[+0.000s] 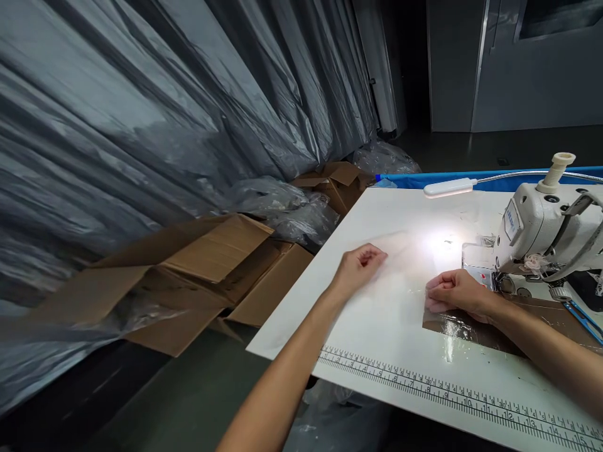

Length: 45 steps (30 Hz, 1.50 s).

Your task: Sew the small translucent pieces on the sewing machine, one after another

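My left hand (360,270) is closed in a pinch above the white sewing table, left of the lamp's bright spot. A faint see-through sheen shows near its fingertips, but what they hold is too thin to make out. My right hand (455,292), fingers pressed together, grips the left end of a shiny clear plastic film (450,329). This film lies over a brown sheet (494,339), which runs right under my forearm. Just beyond that hand stands a white sewing machine (532,226), its needle area partly hidden.
A ruler strip (424,389) runs along the front edge of the white table (301,333). Blue thread snips (584,320) lie right of the machine; a lamp (450,187) hangs above the table. Open cardboard boxes (217,251) and plastic bags (287,207) stand left, beside a silvery curtain (188,94).
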Available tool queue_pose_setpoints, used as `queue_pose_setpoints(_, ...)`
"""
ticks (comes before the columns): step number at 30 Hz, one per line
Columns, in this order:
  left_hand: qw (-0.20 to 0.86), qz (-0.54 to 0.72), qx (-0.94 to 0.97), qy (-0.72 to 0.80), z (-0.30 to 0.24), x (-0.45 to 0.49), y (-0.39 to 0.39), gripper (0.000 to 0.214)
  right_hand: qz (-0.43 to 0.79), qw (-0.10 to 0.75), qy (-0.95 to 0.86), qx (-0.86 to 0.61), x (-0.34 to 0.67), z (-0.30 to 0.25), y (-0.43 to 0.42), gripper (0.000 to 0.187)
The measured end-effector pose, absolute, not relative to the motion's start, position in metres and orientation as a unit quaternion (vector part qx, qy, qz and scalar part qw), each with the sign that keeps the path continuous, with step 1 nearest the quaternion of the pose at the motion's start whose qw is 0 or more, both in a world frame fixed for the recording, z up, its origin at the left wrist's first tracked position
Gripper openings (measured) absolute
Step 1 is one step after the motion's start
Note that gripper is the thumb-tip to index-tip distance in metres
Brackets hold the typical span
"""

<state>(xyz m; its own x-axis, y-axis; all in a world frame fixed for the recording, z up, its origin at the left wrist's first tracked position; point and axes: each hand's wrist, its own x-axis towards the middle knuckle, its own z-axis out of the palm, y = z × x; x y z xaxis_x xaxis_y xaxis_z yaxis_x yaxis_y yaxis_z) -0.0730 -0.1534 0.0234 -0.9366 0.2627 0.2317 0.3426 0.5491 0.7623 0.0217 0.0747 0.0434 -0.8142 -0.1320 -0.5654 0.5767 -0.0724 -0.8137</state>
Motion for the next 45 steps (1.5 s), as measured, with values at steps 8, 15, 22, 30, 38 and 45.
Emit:
queue_pose_setpoints(8,0.142,-0.38,-0.029,-0.914,0.03,-0.103,-0.178,0.023,-0.648,0.342,0.671,0.111,0.074,0.054,0.135,0.029)
queue_pose_setpoints(15,0.181,-0.298,-0.259,-0.901,0.047,-0.067,-0.141,0.026,-0.598,0.319,0.733,0.052,0.103,0.039,0.16,0.027)
queue_pose_setpoints(22,-0.002,-0.279,-0.666,-0.691,0.05,0.007,-0.044,0.065,-0.55,0.221,0.806,0.013,0.113,0.053,0.131,0.018)
queue_pose_setpoints(30,-0.231,-0.362,-0.588,-0.685,0.059,0.015,-0.04,0.015,-0.638,0.374,0.67,0.061,0.134,0.059,0.193,0.05)
queue_pose_setpoints(38,-0.292,-0.616,-0.222,-0.698,0.028,0.012,-0.033,0.038,-0.619,0.291,0.727,0.068,0.102,0.05,0.212,0.049)
queue_pose_setpoints(45,-0.305,-0.645,-0.148,-0.685,0.03,0.004,-0.038,0.043,-0.668,0.167,0.709,0.151,0.1,0.041,0.19,0.031)
